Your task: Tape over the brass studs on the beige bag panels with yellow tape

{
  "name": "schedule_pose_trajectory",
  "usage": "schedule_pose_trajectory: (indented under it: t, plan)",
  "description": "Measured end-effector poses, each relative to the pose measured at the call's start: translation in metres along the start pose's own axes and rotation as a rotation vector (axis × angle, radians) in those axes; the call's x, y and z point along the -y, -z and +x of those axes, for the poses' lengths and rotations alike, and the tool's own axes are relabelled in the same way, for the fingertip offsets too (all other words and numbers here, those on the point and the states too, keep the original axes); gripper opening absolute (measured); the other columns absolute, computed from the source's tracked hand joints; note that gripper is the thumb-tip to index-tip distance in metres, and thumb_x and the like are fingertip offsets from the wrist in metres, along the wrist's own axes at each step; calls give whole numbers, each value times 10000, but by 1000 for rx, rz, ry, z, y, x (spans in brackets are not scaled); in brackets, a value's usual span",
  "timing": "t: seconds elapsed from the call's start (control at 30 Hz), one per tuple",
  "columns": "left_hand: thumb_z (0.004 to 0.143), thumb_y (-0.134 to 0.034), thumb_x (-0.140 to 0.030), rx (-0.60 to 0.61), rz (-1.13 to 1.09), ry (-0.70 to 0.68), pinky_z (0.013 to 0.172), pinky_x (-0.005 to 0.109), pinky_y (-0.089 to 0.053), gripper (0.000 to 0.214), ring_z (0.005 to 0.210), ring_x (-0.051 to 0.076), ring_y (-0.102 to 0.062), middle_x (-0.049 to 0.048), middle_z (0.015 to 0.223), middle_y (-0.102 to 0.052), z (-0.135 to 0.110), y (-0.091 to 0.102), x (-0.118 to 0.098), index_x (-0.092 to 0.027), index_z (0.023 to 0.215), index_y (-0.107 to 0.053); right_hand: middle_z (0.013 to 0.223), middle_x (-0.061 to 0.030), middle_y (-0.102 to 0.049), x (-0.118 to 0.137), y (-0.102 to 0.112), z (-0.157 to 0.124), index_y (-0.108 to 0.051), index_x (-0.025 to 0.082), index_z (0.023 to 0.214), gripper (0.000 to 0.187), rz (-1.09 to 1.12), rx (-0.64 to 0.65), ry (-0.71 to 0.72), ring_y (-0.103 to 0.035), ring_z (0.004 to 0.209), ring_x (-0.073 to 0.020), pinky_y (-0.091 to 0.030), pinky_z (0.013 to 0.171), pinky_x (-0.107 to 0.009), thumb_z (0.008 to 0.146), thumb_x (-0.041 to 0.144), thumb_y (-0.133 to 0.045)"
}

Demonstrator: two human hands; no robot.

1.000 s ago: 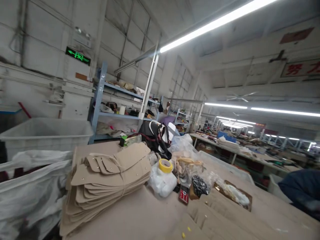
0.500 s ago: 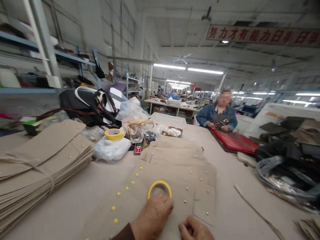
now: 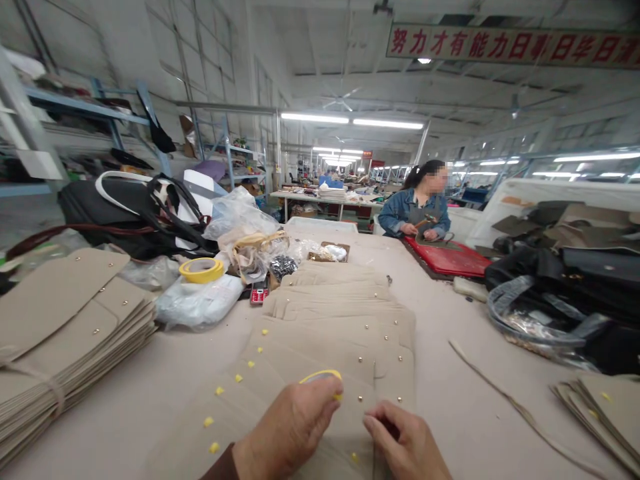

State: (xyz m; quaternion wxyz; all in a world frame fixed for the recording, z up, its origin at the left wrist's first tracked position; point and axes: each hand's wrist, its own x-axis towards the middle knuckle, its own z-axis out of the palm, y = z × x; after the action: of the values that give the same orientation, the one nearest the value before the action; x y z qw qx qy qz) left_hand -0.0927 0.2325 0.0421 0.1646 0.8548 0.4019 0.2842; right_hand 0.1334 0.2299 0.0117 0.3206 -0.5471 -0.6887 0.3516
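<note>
My left hand (image 3: pixel 287 430) is closed round a roll of yellow tape (image 3: pixel 320 377), held just above the tan board pieces (image 3: pixel 340 320) spread on the table. My right hand (image 3: pixel 405 443) sits beside it with fingers curled, pinched close to the tape; what it grips is hidden. Small yellow tape bits (image 3: pixel 220 391) dot the board piece in front of me, and metal studs (image 3: pixel 377 363) show along its edges.
A tied stack of tan board (image 3: pixel 65 333) lies at left. A second yellow tape roll (image 3: pixel 201 269) rests on a white bag, with black handbags (image 3: pixel 130 207) behind. Dark material heaps (image 3: pixel 565 280) are at right. A person in denim (image 3: pixel 417 210) works at a red mat (image 3: pixel 447 257).
The view swung right and down from the left stack to the work in front. Both hands came into view, and the tape roll has been tilted up off the board.
</note>
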Motion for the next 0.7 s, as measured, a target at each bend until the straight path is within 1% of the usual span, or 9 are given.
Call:
schedule_pose_trajectory:
  t: [0.07,0.13,0.2,0.3,0.37,0.47,0.57,0.63,0.7]
  plan:
    - [980,-394,-204,11,-36,-19,830,243,-529,284,934,168,-671,45,1062,-695,7,8,-8,-228,1248,-484,619,-13,-658,6,7,3,-701,184,744,301,68,-31,43,-608,598,-163,-455,565,-228,869,413,-549]
    - [982,-401,-194,7,-48,-61,938,269,-511,419,1096,174,-639,49,1236,-649,14,7,-10,-256,1394,-356,652,-21,-668,10,11,8,-711,177,855,281,129,-59,121,-612,588,-158,-478,557,-230,896,401,-547]
    - [985,-399,-196,-23,-40,-78,962,288,-512,449,1151,183,-618,55,1299,-616,18,0,-7,-259,1420,-309,751,-38,-697,13,13,12,-702,179,965,227,138,-97,249,-643,651,-158,-508,603,-229,913,341,-552]
    - [991,-396,-221,-82,2,-62,909,318,-556,427,1084,207,-659,88,1278,-628,20,-16,2,-229,1409,-310,846,-38,-699,15,11,18,-672,207,1025,165,73,-146,447,-657,740,-145,-519,663,-215,916,213,-549]
    - [995,-389,-224,-81,37,-70,848,336,-585,425,1003,218,-692,103,1230,-654,20,-24,6,-209,1409,-296,866,-34,-691,13,8,20,-645,221,1049,193,33,-165,542,-653,763,-140,-523,677,-213,910,146,-536]
    - [992,-386,-197,-54,51,-81,794,340,-601,435,956,220,-704,100,1169,-681,19,-29,6,-192,1410,-268,905,-44,-690,9,3,23,-610,229,1088,249,-20,-159,620,-654,804,-147,-534,700,-222,901,91,-520]
    - [987,-388,-181,-57,68,-63,749,331,-605,414,916,223,-712,95,1107,-701,19,-30,3,-182,1388,-285,949,-60,-699,5,0,26,-595,222,1105,281,-92,-135,674,-660,872,-159,-542,760,-237,890,62,-512]
    - [988,-375,-178,-90,87,-87,705,312,-602,395,855,220,-720,88,1034,-718,19,-31,2,-172,1375,-295,925,-60,-708,4,-2,29,-599,211,1074,279,-151,-137,723,-666,852,-158,-544,760,-237,876,44,-496]
    - [986,-338,-158,-147,119,-157,664,283,-591,397,793,210,-723,83,974,-727,17,-35,4,-160,1380,-285,829,-45,-711,4,-6,31,-609,205,992,256,-207,-186,801,-668,752,-149,-545,691,-221,857,38,-470]
